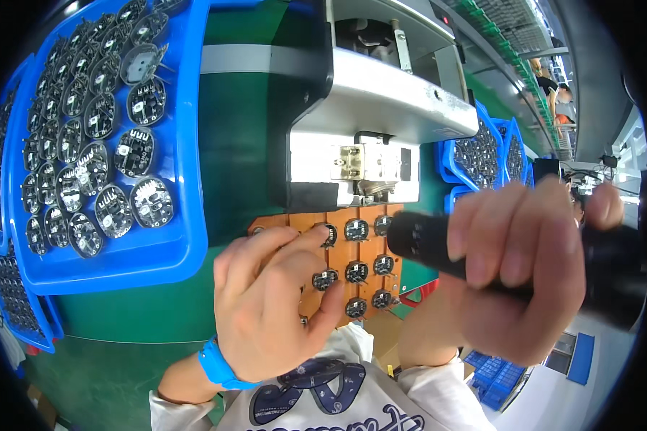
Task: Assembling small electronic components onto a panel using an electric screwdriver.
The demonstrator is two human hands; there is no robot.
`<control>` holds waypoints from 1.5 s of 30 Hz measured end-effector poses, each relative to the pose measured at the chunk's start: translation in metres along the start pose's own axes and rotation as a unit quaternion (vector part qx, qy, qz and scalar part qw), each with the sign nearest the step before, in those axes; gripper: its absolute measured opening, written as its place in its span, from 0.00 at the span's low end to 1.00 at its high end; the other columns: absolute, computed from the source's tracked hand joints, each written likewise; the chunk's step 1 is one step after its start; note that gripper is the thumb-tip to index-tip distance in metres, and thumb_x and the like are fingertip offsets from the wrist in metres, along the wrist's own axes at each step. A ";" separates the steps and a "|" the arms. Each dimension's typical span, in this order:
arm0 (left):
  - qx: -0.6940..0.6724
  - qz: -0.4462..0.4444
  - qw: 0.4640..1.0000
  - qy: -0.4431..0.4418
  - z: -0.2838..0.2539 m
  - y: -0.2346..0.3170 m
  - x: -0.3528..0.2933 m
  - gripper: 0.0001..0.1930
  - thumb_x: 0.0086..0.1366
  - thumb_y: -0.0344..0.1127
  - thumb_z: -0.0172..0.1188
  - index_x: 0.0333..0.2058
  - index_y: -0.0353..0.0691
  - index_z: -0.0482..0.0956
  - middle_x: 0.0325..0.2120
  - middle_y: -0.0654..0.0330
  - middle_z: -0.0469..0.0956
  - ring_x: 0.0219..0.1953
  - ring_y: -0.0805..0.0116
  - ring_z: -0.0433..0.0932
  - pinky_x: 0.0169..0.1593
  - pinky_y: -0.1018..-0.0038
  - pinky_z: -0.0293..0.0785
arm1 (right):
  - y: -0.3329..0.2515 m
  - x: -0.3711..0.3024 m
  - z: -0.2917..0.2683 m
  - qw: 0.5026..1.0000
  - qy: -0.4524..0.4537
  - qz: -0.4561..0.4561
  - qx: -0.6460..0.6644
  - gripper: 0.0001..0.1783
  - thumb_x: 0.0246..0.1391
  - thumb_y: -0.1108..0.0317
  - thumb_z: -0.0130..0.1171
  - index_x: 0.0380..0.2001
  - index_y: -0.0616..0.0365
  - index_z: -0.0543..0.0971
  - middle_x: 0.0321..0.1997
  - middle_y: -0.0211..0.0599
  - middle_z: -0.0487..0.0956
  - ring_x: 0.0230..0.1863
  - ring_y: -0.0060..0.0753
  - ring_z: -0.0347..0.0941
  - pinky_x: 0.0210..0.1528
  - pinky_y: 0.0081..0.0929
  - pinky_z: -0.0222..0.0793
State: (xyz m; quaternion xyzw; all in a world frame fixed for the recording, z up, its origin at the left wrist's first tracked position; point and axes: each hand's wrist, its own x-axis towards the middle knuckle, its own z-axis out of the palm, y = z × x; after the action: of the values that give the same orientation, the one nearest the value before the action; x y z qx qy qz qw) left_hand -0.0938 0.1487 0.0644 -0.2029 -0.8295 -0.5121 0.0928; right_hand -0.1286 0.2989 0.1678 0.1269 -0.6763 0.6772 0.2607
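Observation:
My left hand (pixel 269 298), a blue band on its wrist, rests over the left side of an orange fixture board (pixel 341 251). Its fingers are bent and apart from the thumb, with nothing visibly held, and one fingertip is at a small round circuit board (pixel 328 235). Several such boards sit in rows on the fixture, such as one in the middle (pixel 356 271); my left hand covers part of the left side. Raised close to the camera, my right hand (pixel 517 273) is wrapped round a black elongated object (pixel 420 241), slightly blurred, whose kind I cannot make out.
Beyond the fixture stands a grey-white machine (pixel 381 93) with a metal block (pixel 366 165) at its base. A blue tray (pixel 187 248) of round circuit boards lies left, beside further trays. More filled blue trays (pixel 446 154) stand right of the machine. The table is green (pixel 230 165).

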 end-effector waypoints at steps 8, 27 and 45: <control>0.065 0.021 0.996 -0.051 0.002 -0.007 0.008 0.20 0.46 0.33 0.72 0.40 0.42 0.80 0.48 0.59 0.77 0.51 0.56 0.72 0.52 0.60 0.65 | 0.010 -0.031 -0.012 0.997 0.047 0.015 -0.066 0.18 0.60 0.74 0.45 0.53 0.56 0.61 0.18 0.30 0.62 0.14 0.24 0.59 0.21 0.29 0.62; 0.101 0.001 0.993 -0.054 0.006 -0.008 0.007 0.23 0.46 0.34 0.72 0.44 0.41 0.80 0.45 0.58 0.76 0.50 0.53 0.72 0.53 0.58 0.64 | 0.017 -0.035 -0.006 0.985 0.074 0.062 -0.142 0.19 0.59 0.75 0.48 0.50 0.57 0.56 0.18 0.32 0.64 0.13 0.27 0.61 0.20 0.32 0.65; 0.096 -0.015 0.993 -0.072 0.010 -0.007 0.009 0.22 0.53 0.28 0.65 0.50 0.42 0.79 0.42 0.63 0.81 0.50 0.57 0.73 0.58 0.58 0.60 | -0.019 0.006 -0.001 0.999 0.035 0.000 0.017 0.07 0.63 0.70 0.43 0.38 0.62 0.69 0.21 0.25 0.61 0.19 0.20 0.59 0.27 0.25 0.61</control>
State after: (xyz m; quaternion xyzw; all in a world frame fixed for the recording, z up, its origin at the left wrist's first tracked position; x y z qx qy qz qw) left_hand -0.1043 0.1568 0.0578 -0.2169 -0.8823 -0.4154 0.0446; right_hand -0.1229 0.3004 0.1871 0.1076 -0.6553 0.6924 0.2821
